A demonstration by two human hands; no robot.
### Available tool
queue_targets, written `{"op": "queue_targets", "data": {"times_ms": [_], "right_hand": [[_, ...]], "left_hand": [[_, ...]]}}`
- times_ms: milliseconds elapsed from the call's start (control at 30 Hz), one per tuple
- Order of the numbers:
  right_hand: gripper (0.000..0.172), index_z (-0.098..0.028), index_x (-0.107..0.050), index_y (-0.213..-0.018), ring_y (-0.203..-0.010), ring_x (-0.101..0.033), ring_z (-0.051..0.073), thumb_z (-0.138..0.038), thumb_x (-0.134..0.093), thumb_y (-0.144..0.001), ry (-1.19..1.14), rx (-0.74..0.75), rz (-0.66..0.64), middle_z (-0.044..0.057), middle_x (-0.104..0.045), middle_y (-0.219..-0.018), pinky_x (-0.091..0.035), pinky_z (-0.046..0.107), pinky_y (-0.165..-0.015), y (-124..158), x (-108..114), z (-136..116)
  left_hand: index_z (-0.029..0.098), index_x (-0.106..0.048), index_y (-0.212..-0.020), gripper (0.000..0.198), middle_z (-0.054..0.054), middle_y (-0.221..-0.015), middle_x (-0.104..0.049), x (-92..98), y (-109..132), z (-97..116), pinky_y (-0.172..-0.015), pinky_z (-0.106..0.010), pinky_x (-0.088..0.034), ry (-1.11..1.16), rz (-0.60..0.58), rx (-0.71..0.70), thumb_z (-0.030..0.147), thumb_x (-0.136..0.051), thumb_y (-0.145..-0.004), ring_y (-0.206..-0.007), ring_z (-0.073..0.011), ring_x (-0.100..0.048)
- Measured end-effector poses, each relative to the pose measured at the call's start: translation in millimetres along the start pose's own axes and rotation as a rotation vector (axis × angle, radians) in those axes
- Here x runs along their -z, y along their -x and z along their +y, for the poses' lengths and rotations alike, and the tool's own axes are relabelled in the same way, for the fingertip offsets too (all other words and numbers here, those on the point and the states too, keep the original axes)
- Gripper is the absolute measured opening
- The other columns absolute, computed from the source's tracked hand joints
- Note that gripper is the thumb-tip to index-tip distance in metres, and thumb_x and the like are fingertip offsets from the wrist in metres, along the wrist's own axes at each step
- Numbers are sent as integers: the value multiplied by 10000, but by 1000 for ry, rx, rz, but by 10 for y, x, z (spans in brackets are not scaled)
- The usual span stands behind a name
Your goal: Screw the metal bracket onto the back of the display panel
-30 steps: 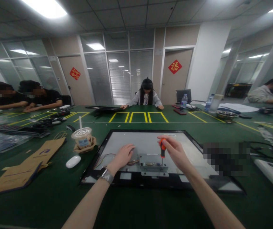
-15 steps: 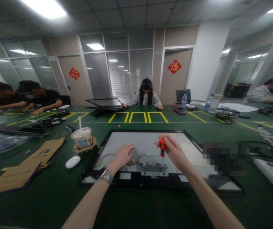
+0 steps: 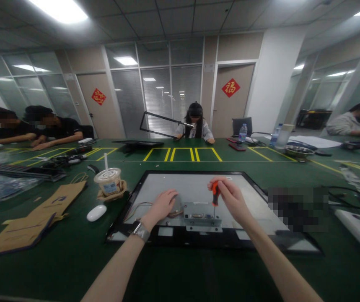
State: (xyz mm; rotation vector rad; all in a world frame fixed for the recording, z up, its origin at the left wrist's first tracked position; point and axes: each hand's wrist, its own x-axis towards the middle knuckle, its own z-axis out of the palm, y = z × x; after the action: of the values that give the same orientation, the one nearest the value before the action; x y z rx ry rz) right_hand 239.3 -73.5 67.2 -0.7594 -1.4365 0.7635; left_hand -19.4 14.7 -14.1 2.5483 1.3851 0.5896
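Our right hand (image 3: 230,196) grips an orange-and-black screwdriver (image 3: 216,193), tip at three o'clock on the metal bracket (image 3: 198,209); our left hand (image 3: 161,205) (fingers extended, close together) rests on the display panel (image 3: 190,184) at the bracket's ten o'clock.

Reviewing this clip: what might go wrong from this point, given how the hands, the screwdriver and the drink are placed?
1. The screwdriver in the right hand points down at the metal bracket; a slip might scratch the panel beneath.
2. The left hand lies on the panel beside loose wires, so a shift could tug them.
3. The drink cup stands near the panel's left edge; a knock might spill it.
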Motion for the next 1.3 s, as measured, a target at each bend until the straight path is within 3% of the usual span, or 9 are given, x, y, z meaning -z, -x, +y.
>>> {"op": "queue_targets", "data": {"times_ms": [200, 400, 533, 633, 800, 867, 1000, 1167, 1300], "right_hand": [[264, -232, -660, -976, -756, -620, 202, -437, -506, -911, 49, 50, -24, 40, -664, -817, -500, 362, -702, -5, -28, -90], [91, -251, -687, -763, -753, -564, 210, -339, -685, -787, 346, 232, 188, 24, -590, -760, -445, 376, -731, 5, -47, -68], [224, -251, -688, -969, -839, -583, 218, -334, -489, -906, 358, 238, 103, 55, -617, -886, -459, 375, -753, 16, -20, -97], [268, -262, -656, -1093, -795, -606, 213, -338, -471, -914, 410, 231, 30, 41, -649, -846, -477, 381, -747, 6, 20, -135], [173, -276, -700, -957, -706, -590, 211, -355, -667, -806, 595, 351, 97, 30, -621, -780, -483, 375, -709, 8, 38, -181], [150, -269, -701, -950, -746, -598, 218, -339, -615, -848, 597, 372, 72, 47, -621, -822, -484, 366, -713, 25, 23, -193], [262, -265, -662, -1078, -891, -616, 235, -268, -439, -941, 558, 355, -4, 76, -651, -977, -481, 370, -777, 41, -11, -187], [135, -274, -687, -962, -724, -583, 212, -286, -643, -834, 614, 405, 109, 37, -594, -810, -475, 364, -708, 31, -23, -159], [164, -258, -687, -955, -793, -594, 222, -284, -538, -891, 591, 382, 55, 62, -608, -872, -477, 367, -725, 32, 6, -184]], "left_hand": [[181, -566, -1250, 376, -80, -1374, -527, 6, 4, 6, -1105, -385, -333, -2, 6, -2, 228, -406, -913, -1268, -206, -475], [169, -562, -1255, 379, -93, -1377, -523, 33, 9, 45, -1107, -387, -331, -10, -5, 4, 235, -392, -922, -1271, -208, -475], [176, -565, -1245, 376, -83, -1366, -535, 48, 14, 72, -1107, -372, -333, -12, 0, 0, 195, -404, -906, -1266, -197, -480], [173, -566, -1244, 374, -87, -1367, -534, 52, 18, 81, -1106, -381, -335, -12, 7, 4, 198, -410, -905, -1265, -203, -480], [179, -572, -1244, 370, -90, -1366, -533, 45, 19, 72, -1102, -393, -339, 9, 6, 7, 217, -409, -914, -1258, -213, -485], [180, -570, -1249, 373, -90, -1372, -528, 47, 21, 75, -1101, -396, -340, 10, 2, 9, 222, -407, -916, -1261, -216, -483], [175, -566, -1253, 376, -84, -1375, -525, 74, 34, 114, -1103, -376, -338, -3, 4, 11, 220, -399, -919, -1263, -208, -480], [163, -554, -1266, 384, -95, -1383, -516, 126, 55, 180, -1103, -380, -337, -20, -20, 27, 202, -392, -920, -1269, -209, -473], [158, -555, -1265, 383, -98, -1382, -516, 137, 64, 199, -1109, -380, -329, -13, -10, 27, 194, -398, -917, -1269, -210, -472]]}}
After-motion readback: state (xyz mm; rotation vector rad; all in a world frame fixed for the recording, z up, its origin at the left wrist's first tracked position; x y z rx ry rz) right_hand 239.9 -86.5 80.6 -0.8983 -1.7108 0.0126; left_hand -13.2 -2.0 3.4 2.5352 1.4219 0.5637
